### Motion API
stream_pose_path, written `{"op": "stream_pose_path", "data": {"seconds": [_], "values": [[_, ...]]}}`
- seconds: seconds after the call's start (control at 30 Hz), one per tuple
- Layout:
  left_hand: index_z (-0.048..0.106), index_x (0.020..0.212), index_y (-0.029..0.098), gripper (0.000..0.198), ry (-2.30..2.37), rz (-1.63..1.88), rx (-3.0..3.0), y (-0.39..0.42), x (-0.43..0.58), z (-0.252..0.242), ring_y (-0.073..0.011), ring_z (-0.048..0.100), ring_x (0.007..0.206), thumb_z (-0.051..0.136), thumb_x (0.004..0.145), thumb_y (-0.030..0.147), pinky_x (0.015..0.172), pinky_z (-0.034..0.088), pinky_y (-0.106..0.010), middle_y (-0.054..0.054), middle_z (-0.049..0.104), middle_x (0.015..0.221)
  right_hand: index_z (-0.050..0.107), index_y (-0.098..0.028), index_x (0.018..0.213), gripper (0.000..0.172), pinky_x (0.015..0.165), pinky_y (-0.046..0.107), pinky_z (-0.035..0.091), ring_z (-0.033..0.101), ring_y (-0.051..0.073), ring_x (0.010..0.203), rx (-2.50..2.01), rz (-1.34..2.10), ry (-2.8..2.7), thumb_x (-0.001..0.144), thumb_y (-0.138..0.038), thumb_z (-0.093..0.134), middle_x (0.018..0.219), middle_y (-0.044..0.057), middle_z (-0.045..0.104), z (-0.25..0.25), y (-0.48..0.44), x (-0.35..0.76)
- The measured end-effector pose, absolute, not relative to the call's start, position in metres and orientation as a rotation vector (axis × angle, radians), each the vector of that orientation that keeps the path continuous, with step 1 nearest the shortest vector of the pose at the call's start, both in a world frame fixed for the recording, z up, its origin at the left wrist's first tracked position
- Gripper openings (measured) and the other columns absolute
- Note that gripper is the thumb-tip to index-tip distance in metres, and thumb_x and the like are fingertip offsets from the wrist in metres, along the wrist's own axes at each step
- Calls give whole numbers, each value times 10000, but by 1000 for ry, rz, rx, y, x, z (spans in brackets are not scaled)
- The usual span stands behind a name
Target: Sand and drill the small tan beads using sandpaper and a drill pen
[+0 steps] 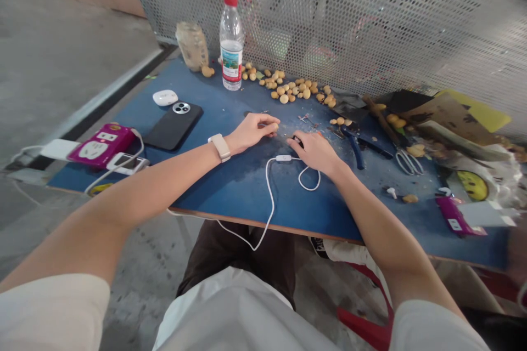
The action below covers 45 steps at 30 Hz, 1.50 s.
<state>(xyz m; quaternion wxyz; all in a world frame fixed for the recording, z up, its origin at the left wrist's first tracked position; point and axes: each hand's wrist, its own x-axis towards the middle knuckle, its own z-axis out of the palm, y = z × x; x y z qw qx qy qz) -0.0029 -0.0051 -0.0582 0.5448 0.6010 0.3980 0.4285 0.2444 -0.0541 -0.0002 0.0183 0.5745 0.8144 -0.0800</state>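
My left hand (253, 130) hovers above the middle of the table, thumb and fingers pinched around a small tan nut (275, 128), mostly hidden by the fingertips. Facing it, my right hand (316, 149) is wrapped around a small dark corded tool (297, 141); only a bit of it shows near the thumb. A white cable (269, 192) with an inline switch (283, 158) loops below the right hand and hangs over the front edge. Pale dust and small metal bits (305, 119) lie just beyond the hands.
On the blue table (230, 186), several round tan nuts (288, 89) lie behind the hands, near a water bottle (231, 49) and jar (192, 46). At left are a phone (175, 126) and purple power strip (101, 145); at right, blue-handled pliers (354, 148) and scissors (407, 161).
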Motion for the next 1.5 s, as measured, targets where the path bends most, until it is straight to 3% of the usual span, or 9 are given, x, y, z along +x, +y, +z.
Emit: {"op": "stream_pose_path", "data": {"seconds": [0.2, 0.77, 0.97, 1.13, 1.5], "values": [[917, 1249, 111, 119, 966, 1014, 1381, -4, -2, -57, -160, 869, 974, 835, 1163, 117, 1077, 718, -378, -116, 926, 1179, 797, -205, 1346, 425, 1022, 428, 554, 866, 385, 1268, 1796, -225, 2527, 1338, -444, 445, 1336, 191, 928, -4, -52, 246], [924, 1252, 118, 129, 972, 1019, 1384, -5, -2, -58, -169, 879, 983, 831, 1163, 116, 1090, 729, -394, -117, 934, 1167, 798, -224, 1278, 414, 998, 415, 547, 854, 357, 1216, 1742, -260, 2600, 1321, -455, 457, 1230, 160, 924, -12, -46, 253], [924, 1220, 108, 108, 990, 1007, 1348, -6, 0, -55, -166, 881, 954, 830, 1169, 92, 1073, 732, -397, -104, 926, 1114, 802, -210, 1349, 434, 1012, 442, 561, 868, 390, 1245, 1784, -209, 2546, 1326, -458, 448, 1343, 198, 929, -8, -49, 249], [930, 1229, 123, 117, 966, 997, 1366, -5, -1, -57, -165, 876, 958, 842, 1153, 103, 1081, 733, -394, -104, 931, 1119, 815, -219, 1317, 420, 1004, 427, 554, 863, 380, 1224, 1732, -183, 2555, 1326, -459, 471, 1254, 185, 935, -4, -50, 248], [919, 1179, 100, 124, 1002, 996, 1373, -7, 0, -51, -157, 857, 883, 796, 1178, 83, 1013, 734, -379, -105, 917, 1064, 803, -222, 1365, 413, 971, 427, 556, 873, 386, 1234, 1800, -165, 2503, 1334, -443, 456, 1367, 189, 937, 3, -56, 242]]}}
